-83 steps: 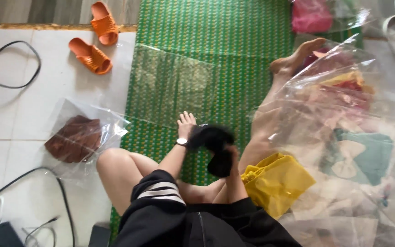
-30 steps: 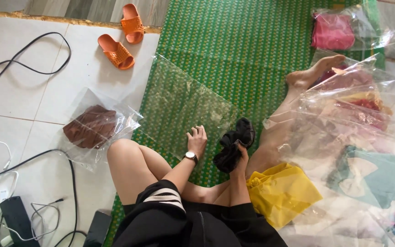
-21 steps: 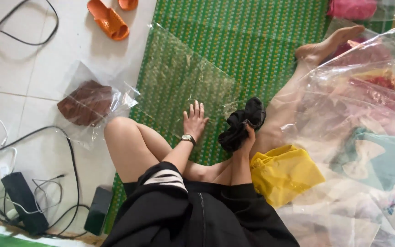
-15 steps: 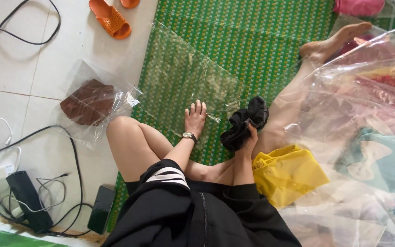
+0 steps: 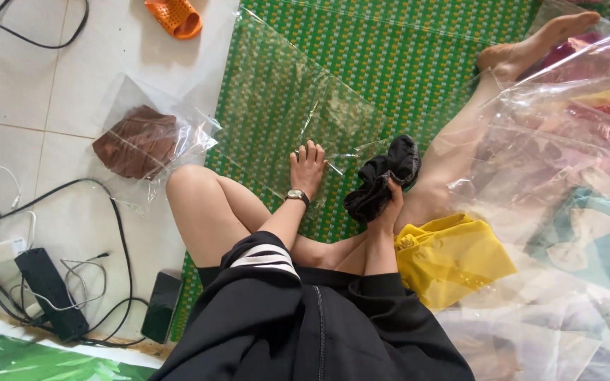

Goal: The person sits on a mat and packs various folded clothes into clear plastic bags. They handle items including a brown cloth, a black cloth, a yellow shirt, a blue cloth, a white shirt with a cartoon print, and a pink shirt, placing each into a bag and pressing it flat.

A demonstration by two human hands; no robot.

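**Black cloth up in the right hand, left hand flat on the clear bag**

So the bunched black cloth (image 5: 383, 185) is in our right hand (image 5: 390, 208), fingers closed round its lower end, the rest of it sticking up past the fingertips. A few seconds back that bundle sat lower and closer to our lap; now it's lifted out over the green woven mat (image 5: 418, 56), right at the near corner of the clear plastic bag (image 5: 284, 106). Looks to us like the cloth is being lined up with the bag.

Our left hand (image 5: 307, 166), wristwatch on, is spread open and pressed flat on the bag's near edge, holding nothing, just pinning the plastic. Earlier it was flat in about the same spot, so that hasn't really budged.

The cloth sits just right of the left hand, near but apart. Just behind the right hand lies a yellow garment (image 5: 453, 257). Well off to the left of the left hand there's a bagged brown garment (image 5: 139, 141) on the tile.
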